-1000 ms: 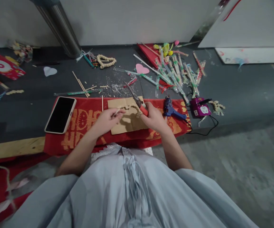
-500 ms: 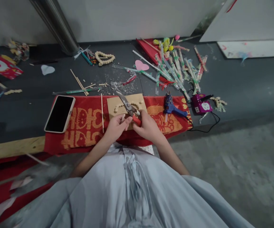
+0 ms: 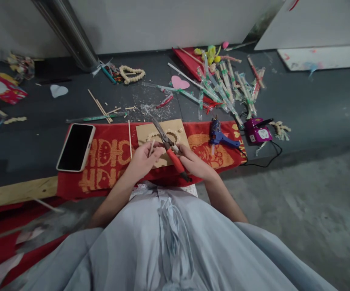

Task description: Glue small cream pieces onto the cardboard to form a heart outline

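Note:
Pruning shears (image 3: 176,159) with red handles are in my right hand (image 3: 195,163), whose fingers hold them near the pivot. Their blades point up and away over a brown board (image 3: 175,123). On that board lies a looped outline of small pale pieces (image 3: 171,131), partly covered by the blades. Pinched between the fingers of my left hand (image 3: 143,163) is a short, thin wooden stick (image 3: 151,148), just left of the shears. A red towel (image 3: 111,161) with orange patterns lies beneath the board.
A phone (image 3: 76,147) lies on the towel's left end, beside a long thin stick (image 3: 130,139). To the right are a blue glue gun (image 3: 223,137) and a purple box (image 3: 257,131). Behind lie wrapped sticks (image 3: 223,89), a pink paper heart (image 3: 180,82) and crumbs.
The shears' red handles have swung out toward me, clear of my right palm, and my right hand has shifted right. My left hand has moved slightly left, with the short stick now more upright.

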`<action>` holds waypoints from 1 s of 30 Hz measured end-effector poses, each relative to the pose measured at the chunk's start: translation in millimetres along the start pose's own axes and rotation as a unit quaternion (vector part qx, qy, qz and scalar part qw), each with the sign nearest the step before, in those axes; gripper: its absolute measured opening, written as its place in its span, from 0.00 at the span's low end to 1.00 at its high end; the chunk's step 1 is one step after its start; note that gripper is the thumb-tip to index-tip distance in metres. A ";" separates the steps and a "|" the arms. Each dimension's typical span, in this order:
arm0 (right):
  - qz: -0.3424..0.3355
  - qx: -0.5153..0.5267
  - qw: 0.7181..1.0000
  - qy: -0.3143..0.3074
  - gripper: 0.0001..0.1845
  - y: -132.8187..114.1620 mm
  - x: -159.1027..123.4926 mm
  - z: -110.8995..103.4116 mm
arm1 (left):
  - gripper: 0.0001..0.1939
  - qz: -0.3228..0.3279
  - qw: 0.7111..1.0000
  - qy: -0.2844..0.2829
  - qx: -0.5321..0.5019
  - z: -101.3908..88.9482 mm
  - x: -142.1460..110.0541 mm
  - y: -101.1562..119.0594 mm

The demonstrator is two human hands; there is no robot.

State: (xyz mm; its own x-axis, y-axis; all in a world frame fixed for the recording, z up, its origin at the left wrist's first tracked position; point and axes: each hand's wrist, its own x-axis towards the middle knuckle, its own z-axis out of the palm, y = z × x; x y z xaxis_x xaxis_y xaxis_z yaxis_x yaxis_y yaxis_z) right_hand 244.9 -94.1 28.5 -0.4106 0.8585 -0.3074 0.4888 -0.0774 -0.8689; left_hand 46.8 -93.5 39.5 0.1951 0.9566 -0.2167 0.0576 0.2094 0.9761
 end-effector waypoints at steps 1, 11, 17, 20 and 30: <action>-0.002 0.008 1.000 -0.008 0.21 1.2 -1.0 -1.1 | 0.17 0.007 1.000 0.021 0.004 -5.0 2.3 -0.7; -0.058 -0.011 0.995 -0.079 0.20 -8.7 -5.3 -8.8 | 0.13 0.097 0.962 0.062 0.248 -30.7 11.2 9.2; -0.072 -0.022 0.993 -0.087 0.15 -15.7 -2.3 -10.8 | 0.16 0.082 0.959 0.053 0.266 -29.2 9.4 16.6; -0.066 -0.014 0.994 -0.085 0.13 -16.0 -1.2 -12.0 | 0.15 0.082 0.958 0.059 0.268 -30.1 8.1 20.7; -0.064 0.000 0.994 -0.090 0.14 -16.0 2.7 -13.4 | 0.15 0.080 0.954 0.066 0.281 -29.7 6.0 29.6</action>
State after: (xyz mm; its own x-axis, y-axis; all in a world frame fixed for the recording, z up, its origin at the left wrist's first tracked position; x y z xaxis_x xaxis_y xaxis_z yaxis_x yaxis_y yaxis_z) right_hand 246.3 -83.7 46.7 -0.5999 0.7568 -0.2595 0.4243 0.0260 -0.9051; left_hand 20.6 -75.5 67.5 0.1216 0.9923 -0.0255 0.5603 -0.0474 0.8269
